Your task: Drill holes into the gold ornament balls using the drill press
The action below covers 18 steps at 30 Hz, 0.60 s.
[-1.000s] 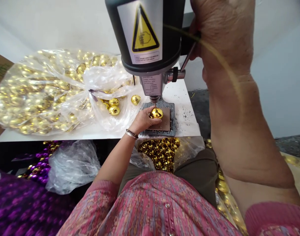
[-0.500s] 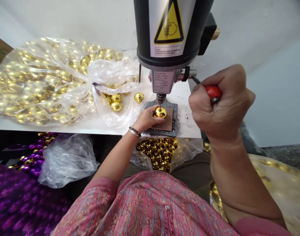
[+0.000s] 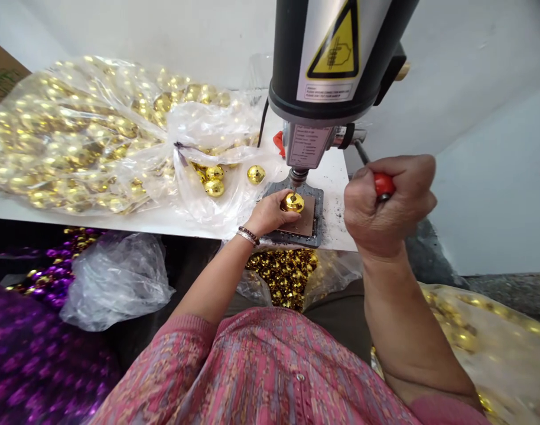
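Observation:
My left hand [image 3: 276, 211] grips a shiny gold ball [image 3: 295, 202] on a brown board [image 3: 302, 224] that lies on the grey drill base [image 3: 318, 203]. Thumb and fingers curve round the ball's left side. Directly over the ball is the chuck of the drill press [image 3: 299, 176]; its thin bit reaches the ball's top, where a dark spot shows. My right hand [image 3: 387, 203] is closed round the red-knobbed lever [image 3: 384, 185] at the machine's right side. A loose gold ball [image 3: 256, 174] rests to the left of the base.
A large clear bag [image 3: 88, 136] of gold balls covers the table's left part. Below the table edge hangs an open bag of small gold pieces [image 3: 288, 277]. Crumpled plastic [image 3: 117, 283] and purple material [image 3: 39, 360] lie lower left. Dark shavings dot the white table [image 3: 338, 227].
My right hand has come lower with the red-knobbed lever. The machine appears shifted right and tilted as the view moved. My left hand still holds the ball on the board.

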Available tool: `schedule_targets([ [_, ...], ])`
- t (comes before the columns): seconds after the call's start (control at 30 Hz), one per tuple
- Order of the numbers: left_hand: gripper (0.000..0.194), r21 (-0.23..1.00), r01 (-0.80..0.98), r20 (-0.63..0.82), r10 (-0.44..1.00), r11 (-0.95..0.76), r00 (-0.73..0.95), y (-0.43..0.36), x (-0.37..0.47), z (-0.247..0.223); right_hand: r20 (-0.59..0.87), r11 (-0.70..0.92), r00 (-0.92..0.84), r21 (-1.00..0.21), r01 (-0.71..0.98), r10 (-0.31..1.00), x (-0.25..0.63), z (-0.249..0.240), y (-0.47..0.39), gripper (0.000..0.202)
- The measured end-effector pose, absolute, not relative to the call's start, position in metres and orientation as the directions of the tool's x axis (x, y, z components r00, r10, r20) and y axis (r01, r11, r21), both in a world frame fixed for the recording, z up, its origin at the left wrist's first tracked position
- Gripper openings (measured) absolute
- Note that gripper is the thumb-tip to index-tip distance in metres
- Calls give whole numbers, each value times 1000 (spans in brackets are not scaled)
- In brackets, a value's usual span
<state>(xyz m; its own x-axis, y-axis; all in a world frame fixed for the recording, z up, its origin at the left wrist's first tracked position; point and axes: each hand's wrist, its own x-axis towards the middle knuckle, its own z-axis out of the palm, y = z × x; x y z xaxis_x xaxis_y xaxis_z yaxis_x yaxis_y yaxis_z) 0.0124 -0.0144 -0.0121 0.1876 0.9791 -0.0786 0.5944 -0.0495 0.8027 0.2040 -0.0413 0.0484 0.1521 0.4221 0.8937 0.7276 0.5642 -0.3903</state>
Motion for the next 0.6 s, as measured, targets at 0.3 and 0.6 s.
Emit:
schedule_targets([
  [0.3,65,744,666,-83,982,-52,169,-16,14,-10,947,614,147,-299,730,287,198,31,-39,9],
  [0.6,59,777,627,-84,978,-56,192,-17,12,-10,919,637,265,-394,662,293,190,70,-29,20],
])
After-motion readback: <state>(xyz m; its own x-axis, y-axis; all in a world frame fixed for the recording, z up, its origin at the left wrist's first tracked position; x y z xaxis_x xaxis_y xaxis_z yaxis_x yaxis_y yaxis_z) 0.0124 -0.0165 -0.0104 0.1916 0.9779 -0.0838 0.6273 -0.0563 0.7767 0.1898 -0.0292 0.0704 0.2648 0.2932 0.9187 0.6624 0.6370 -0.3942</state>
